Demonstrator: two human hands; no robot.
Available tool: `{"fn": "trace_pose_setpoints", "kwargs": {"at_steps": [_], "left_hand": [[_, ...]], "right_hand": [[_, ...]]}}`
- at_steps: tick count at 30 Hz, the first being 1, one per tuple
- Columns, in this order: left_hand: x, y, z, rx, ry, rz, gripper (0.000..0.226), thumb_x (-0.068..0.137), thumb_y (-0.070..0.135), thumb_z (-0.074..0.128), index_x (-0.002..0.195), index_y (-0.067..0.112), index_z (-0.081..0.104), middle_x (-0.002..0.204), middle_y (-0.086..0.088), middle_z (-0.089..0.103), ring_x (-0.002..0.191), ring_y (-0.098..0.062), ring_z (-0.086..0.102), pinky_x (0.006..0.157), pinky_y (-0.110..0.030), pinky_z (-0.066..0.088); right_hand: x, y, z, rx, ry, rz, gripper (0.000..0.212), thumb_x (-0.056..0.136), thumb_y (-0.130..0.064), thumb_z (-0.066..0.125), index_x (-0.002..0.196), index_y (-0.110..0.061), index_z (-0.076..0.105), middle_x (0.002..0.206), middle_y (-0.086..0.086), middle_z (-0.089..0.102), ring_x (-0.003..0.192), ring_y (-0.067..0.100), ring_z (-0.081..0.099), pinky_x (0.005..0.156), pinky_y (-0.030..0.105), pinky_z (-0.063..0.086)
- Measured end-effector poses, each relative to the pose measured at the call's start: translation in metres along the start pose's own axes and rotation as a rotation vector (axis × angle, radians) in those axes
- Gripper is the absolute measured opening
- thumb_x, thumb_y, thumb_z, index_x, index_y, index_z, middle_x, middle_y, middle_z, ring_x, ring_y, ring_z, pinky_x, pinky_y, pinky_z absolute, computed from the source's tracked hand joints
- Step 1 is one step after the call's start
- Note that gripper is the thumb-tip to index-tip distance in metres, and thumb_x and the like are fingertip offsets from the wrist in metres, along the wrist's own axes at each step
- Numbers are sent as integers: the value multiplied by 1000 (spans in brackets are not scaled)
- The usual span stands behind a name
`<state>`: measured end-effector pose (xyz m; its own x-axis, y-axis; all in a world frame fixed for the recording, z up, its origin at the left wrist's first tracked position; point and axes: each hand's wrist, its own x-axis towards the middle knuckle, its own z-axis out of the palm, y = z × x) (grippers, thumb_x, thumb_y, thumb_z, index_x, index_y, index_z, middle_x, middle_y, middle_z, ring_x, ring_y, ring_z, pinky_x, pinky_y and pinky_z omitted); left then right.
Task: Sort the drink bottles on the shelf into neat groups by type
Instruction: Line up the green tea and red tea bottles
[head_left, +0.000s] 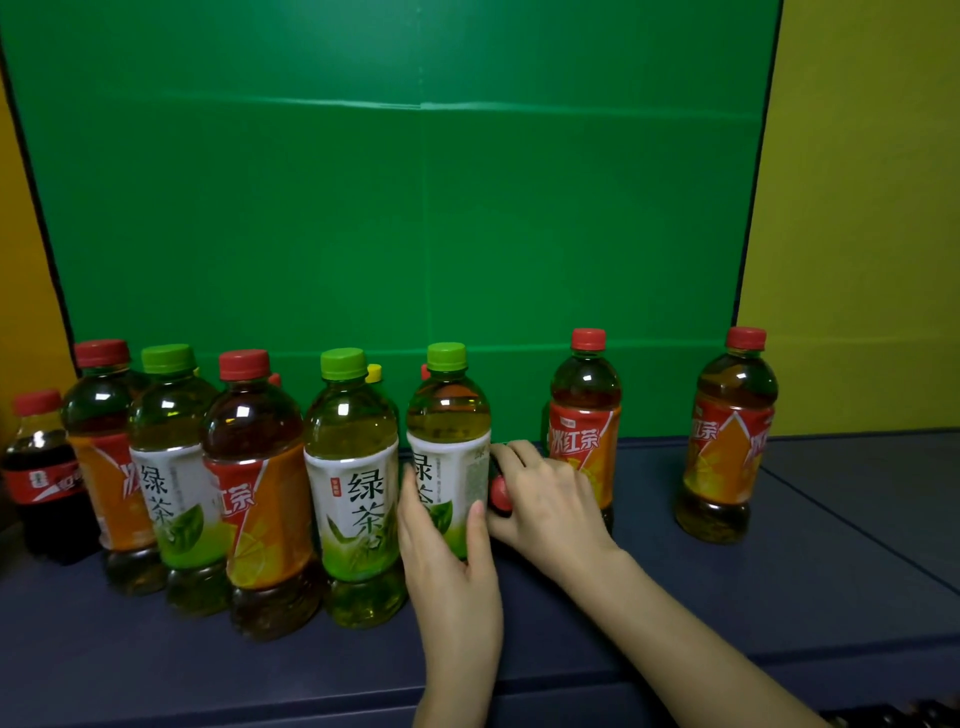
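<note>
Drink bottles stand on a dark blue shelf (779, 597). From the left: a small cola bottle (41, 478), an iced red tea (104, 457), a green tea (171, 467), another iced red tea (254, 493) and a second green tea (353, 483). My left hand (452, 566) grips a third green tea bottle (449, 441) low on its label. Right beside it, my right hand (545, 499) closes around a red-capped object (500, 493), mostly hidden. Two iced red teas (584, 426) (727, 441) stand apart on the right.
A yellow cap (373, 373) and two red caps (274, 379) (425, 371) peek out from a back row. A green back panel (415, 208) and a yellow side wall (857, 208) enclose the shelf. The shelf's front edge runs below my wrists.
</note>
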<state>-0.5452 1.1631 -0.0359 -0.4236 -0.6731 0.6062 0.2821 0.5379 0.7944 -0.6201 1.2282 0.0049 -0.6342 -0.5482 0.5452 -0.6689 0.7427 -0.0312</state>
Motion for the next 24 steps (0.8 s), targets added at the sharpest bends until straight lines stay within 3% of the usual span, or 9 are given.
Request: {"fn": "trace_pose_setpoints", "kwargs": {"at_steps": [2,5,7,13,16,18,22,24], "left_hand": [[0,1,-1,-6,-1,-6,67,88,18,58,145,16,23,151,-4,30,140,-16,25,113,-29,23],[0,2,-1,-15,12,-12,67,86,18,60,144,17,26,150,-4,33,139,-17,27,113,-36,27],[0,2,0,-14,46,0,66,85,15,62,143,14,31,148,-6,36,138,-19,30,111,-30,27],[-1,4,0,-17,136,59,65,81,3,66,139,12,38,145,-5,40,135,-17,33,103,0,18],[-3,5,1,-12,169,98,67,80,0,66,139,13,38,144,-5,41,133,-12,32,101,3,16],[-3,7,1,-12,191,122,68,78,-5,66,138,13,39,143,-4,41,131,-8,32,101,4,16],[-3,9,0,3,198,177,68,77,-10,65,137,10,40,141,-5,42,131,-10,32,105,-1,17],[-3,9,-1,9,192,181,68,77,-10,64,137,10,40,141,-8,43,131,-11,33,106,-2,17]], "right_hand": [[-4,2,-6,-3,0,-12,52,72,-47,63,113,-15,58,104,3,64,78,24,67,57,34,51],[-8,5,-22,17,3,-45,57,78,-48,57,127,-20,49,122,-1,56,101,23,61,77,34,48],[-8,7,-37,50,15,-54,59,77,-50,57,128,-23,48,123,-3,55,107,22,57,82,33,46],[17,18,-67,88,-149,26,53,56,-59,65,95,-23,65,93,3,67,90,28,61,79,37,51],[32,19,-70,99,-226,70,46,56,-59,67,73,-17,60,77,4,63,77,28,57,67,33,48],[38,16,-69,109,-223,94,46,58,-59,67,67,-15,52,76,5,59,78,30,56,65,33,45],[37,10,-59,118,-157,130,60,69,-57,65,103,-9,51,103,13,60,98,34,56,75,37,42],[32,7,-51,149,-134,154,57,74,-51,65,107,-7,47,109,15,60,101,35,56,74,36,40]]}}
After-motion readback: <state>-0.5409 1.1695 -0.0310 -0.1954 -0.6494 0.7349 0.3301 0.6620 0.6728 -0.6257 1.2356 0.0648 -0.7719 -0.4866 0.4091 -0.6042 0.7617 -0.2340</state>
